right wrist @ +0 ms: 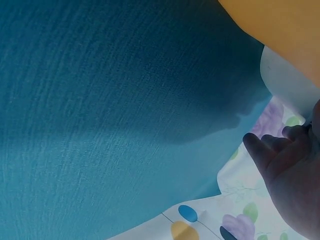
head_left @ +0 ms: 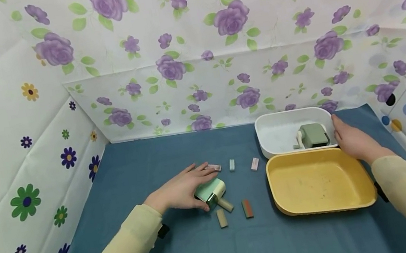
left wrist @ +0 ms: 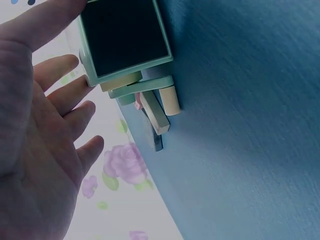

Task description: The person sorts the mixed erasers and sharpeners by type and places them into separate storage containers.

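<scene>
My left hand (head_left: pixel 181 190) holds a light green hand-crank pencil sharpener (head_left: pixel 214 191) between thumb and fingers, over the left-centre of the blue cloth. In the left wrist view, the sharpener's dark square face (left wrist: pixel 125 37) and its crank with a cream knob (left wrist: pixel 170 101) show beside the hand. On the right, my right hand (head_left: pixel 357 138) rests its extended fingers against the right side of a white tray (head_left: pixel 275 137). A darker green crank sharpener (head_left: pixel 313 135) sits inside that tray. The right wrist view catches only part of the hand, near the tray's wall (right wrist: pixel 285 80).
A yellow tray (head_left: pixel 321 180) stands directly in front of the white one. Around the left hand lie several small eraser-like blocks, including a pale blue one (head_left: pixel 232 165), a pink one (head_left: pixel 255 164), a tan one (head_left: pixel 222 218) and a red-and-green one (head_left: pixel 247 208). Flowered sheets (head_left: pixel 190 48) hang behind.
</scene>
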A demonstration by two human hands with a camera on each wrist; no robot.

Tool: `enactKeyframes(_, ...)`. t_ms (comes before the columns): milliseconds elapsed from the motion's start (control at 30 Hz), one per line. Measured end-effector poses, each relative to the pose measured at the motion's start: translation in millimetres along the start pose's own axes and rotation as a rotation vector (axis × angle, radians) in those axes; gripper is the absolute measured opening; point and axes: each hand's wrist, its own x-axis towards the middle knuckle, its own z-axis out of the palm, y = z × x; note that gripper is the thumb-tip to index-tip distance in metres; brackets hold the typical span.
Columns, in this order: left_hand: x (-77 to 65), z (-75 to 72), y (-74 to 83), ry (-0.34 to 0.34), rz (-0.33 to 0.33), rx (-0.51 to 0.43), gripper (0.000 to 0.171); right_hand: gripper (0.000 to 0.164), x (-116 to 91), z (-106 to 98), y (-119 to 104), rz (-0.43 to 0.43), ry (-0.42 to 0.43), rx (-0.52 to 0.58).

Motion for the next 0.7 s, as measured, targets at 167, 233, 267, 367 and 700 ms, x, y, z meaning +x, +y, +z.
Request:
enactKeyframes(167,-4.2,-0.1,0.3,-0.003,-0.018,0.001,0.101,0.065,0.2,-0.8,0.2,-0.001,0.0,-0.007)
enactKeyframes(233,-5.5,0.3,0.6,-0.002,-0.028,0.005,0.1,0.066,0.5,-0.7,0.7,0.0,0.001,-0.01)
enactKeyframes(267,-5.7,0.6,0.9,0.0,-0.029,0.01,0.1,0.066,0.5,-0.6,0.8,0.001,0.001,-0.011)
enactKeyframes(367,-5.9,2.2,1.3,0.008,-0.027,0.02,0.1,0.066,-0.3,-0.4,0.4,0.002,0.002,-0.015)
enactKeyframes(700,-3.1,6.8,0.7,0.011,-0.034,0.044,0.102,0.066,-0.6,-0.8,-1.3,0.002,-0.01,-0.013)
